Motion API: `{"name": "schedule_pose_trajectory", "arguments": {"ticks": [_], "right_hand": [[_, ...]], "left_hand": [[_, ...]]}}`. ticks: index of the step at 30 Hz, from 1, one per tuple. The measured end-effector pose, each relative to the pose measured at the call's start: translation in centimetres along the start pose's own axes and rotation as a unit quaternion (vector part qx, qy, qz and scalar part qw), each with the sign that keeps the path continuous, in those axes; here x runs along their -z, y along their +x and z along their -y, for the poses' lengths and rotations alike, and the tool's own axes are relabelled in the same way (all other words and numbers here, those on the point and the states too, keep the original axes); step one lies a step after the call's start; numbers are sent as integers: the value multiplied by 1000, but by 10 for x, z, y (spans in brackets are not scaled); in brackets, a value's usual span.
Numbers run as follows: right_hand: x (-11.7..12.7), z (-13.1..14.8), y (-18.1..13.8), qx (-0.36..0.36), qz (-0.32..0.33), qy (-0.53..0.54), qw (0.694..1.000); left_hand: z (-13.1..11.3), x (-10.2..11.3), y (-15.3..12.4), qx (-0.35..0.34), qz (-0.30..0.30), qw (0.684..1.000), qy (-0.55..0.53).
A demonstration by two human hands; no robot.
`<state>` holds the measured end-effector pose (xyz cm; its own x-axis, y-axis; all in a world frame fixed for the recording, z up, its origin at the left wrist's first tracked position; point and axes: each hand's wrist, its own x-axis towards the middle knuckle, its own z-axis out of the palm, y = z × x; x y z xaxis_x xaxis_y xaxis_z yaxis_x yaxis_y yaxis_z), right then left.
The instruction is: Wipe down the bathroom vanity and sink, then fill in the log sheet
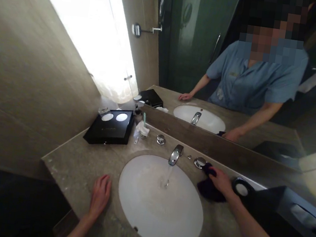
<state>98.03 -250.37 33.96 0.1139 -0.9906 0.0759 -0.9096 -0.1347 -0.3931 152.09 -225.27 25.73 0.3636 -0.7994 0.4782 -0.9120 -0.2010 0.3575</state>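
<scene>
Right hand [223,182] clamped on dark cloth [210,190].
Knob [200,163] near fingertips; across basin [159,209], left hand [100,194] lies unclenched on counter [77,162].

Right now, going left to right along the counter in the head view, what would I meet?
Black tray, white wad, first tap knob, spout, second tap knob, dark cloth, round black dish, black tissue box.
</scene>
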Motion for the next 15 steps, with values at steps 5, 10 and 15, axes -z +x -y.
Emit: {"name": "schedule_pose_trajectory", "arguments": {"ticks": [5,10,15], "right_hand": [[85,63,12,111,-219,-71,967],[115,71,60,227,-311,-258,886],[34,4,25,193,-210,-257,923]], "left_hand": [[33,-25,24,-67,-31,997,32],[32,-29,23,-75,-41,995,45],[20,-21,22,-21,5,999,26]]}}
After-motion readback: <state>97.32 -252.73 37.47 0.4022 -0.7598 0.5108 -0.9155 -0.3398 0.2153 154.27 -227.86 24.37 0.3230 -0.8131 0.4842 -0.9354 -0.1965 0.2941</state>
